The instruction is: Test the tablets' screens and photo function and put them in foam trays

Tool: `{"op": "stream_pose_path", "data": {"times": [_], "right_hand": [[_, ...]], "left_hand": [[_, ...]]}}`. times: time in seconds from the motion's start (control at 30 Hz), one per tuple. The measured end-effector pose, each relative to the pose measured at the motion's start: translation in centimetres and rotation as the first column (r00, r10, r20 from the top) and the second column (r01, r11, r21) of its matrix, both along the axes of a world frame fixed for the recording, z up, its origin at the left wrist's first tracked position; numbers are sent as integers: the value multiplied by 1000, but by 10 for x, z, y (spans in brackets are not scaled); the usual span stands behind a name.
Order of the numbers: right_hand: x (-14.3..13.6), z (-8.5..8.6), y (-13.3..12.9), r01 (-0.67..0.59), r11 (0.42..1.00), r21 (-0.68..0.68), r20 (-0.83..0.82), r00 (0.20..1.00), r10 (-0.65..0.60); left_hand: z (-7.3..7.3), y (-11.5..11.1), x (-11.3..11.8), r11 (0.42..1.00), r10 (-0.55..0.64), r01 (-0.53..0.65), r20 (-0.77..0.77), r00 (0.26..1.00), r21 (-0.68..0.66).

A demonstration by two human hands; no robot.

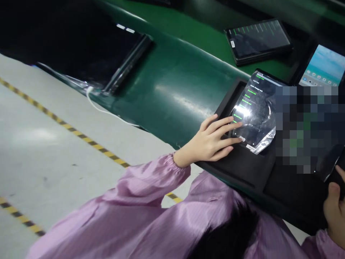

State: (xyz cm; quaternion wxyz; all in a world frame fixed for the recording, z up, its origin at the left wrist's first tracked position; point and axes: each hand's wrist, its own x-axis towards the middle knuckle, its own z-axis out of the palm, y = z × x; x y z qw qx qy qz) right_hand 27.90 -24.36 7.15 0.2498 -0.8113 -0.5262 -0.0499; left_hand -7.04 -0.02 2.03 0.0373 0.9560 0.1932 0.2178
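Observation:
My left hand is open, fingers spread, with the fingertips on the lower left part of a tablet. Green and white lines of test names show on its lit dark screen, and loose clear film covers it. This tablet rests in a black tray. At the right edge, my right hand is cut off by the frame. Its thumb and one finger show apart, close to the lower corner of a second dark tablet. Blurred blocks hide most of that tablet.
Behind lie a stack of tablets and a tablet with a blue home screen. Large dark panels sit left on the green bench, a white cable at their edge. Yellow-black tape marks the floor.

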Motion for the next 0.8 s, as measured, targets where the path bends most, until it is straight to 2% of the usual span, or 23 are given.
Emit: {"op": "stream_pose_path", "data": {"times": [0.2, 0.33, 0.43, 0.63, 0.8], "right_hand": [[5, -6, 3, -48, 995, 92, 82, 996, 41], [3, -7, 5, -76, 996, 53, 110, 991, 70], [0, -7, 5, -101, 995, -3, 157, 982, 100], [-4, -6, 3, -211, 974, -86, 193, 955, 224], [-5, -6, 6, -249, 961, -121, 199, 942, 270]], "left_hand": [[2, 1, 5, 997, 7, -6, -7, 1000, 78], [-4, 3, 2, 993, 61, -74, 135, 989, 93], [-10, 5, -2, 995, 84, -93, 194, 977, 36], [-15, 4, -4, 980, 126, -93, 190, 974, -176], [-13, 4, -4, 974, 171, -147, 138, 976, -172]]}}
